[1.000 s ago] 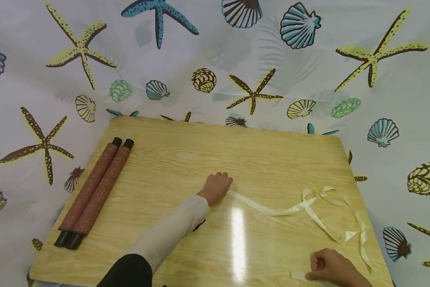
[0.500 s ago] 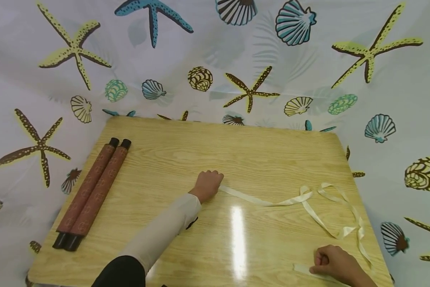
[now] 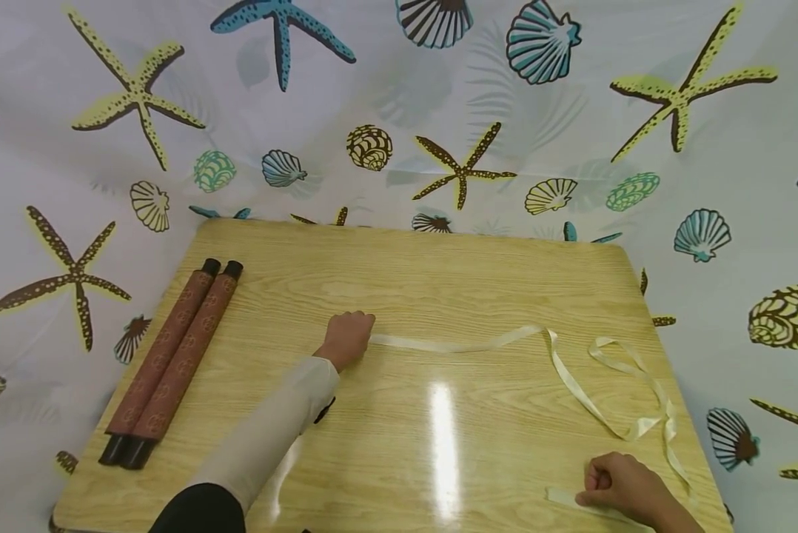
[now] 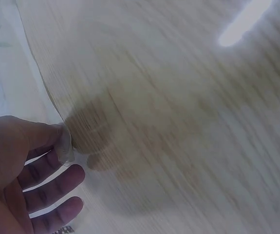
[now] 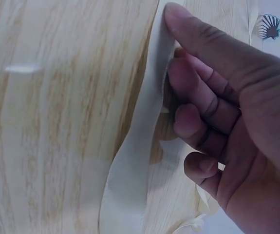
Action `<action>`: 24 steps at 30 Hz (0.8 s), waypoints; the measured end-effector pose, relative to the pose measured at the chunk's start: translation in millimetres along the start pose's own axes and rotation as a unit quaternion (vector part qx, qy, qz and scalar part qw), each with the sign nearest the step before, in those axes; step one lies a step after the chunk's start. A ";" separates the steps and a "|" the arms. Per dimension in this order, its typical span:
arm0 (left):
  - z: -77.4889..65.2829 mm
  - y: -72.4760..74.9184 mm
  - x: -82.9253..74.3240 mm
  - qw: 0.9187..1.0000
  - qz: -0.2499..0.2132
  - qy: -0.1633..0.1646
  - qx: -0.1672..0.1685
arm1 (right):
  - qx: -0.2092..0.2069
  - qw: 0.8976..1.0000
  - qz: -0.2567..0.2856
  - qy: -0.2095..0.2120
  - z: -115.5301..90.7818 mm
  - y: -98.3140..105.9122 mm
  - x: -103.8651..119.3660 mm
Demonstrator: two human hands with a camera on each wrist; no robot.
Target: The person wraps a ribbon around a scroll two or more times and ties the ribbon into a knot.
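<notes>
In the head view, the back of the left hand's grip (image 3: 348, 338) hides its fingertips from us. In the right wrist view, we see the ribbon (image 5: 130, 165) cut off at top and bottom, and the right hand's grip (image 5: 256, 122) cut off at the right edge.

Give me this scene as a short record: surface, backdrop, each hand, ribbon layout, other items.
surface: wood-grain table
backdrop: white cloth printed with starfish and shells
left hand: pinches the cream ribbon, around mid-table
right hand: pinches the ribbon near the table's near right corner
ribbon layout: thin run rightward from left hand, then bends and loops on the table's right side
other items: two brown patterned rolls with black ends, side by side along the left edge
</notes>
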State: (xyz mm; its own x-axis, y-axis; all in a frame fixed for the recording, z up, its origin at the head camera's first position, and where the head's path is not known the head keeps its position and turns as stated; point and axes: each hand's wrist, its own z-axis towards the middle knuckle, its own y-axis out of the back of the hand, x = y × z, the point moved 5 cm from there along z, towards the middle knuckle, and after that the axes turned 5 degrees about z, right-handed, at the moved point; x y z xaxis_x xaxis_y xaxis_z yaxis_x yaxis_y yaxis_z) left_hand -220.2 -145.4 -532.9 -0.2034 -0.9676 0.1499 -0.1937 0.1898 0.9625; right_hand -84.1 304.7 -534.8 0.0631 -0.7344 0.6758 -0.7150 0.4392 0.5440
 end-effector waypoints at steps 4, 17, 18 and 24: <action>-6.0 -1.9 19.6 1.000 -0.015 0.018 0.006 | 0.004 1.000 0.009 0.000 0.7 -0.5 -1.2; -27.2 -21.5 97.0 0.992 -0.074 0.094 0.044 | 0.004 1.000 0.004 -0.007 3.0 0.8 0.7; -29.8 -22.8 102.9 0.991 -0.075 0.099 0.043 | 0.006 1.000 0.009 -0.005 3.6 0.7 1.1; -45.9 -31.1 136.1 0.983 -0.098 0.141 0.067 | 0.010 1.000 0.023 0.011 5.8 1.7 3.5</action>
State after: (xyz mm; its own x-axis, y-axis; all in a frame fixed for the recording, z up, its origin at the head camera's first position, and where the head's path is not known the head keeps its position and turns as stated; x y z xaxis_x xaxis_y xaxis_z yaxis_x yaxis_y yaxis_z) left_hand -197.8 -290.6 -532.0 0.1212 -0.9919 0.0386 -0.3310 -0.0037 0.9436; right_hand -89.1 299.8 -534.5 0.0447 -0.7017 0.7111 -0.7308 0.4624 0.5021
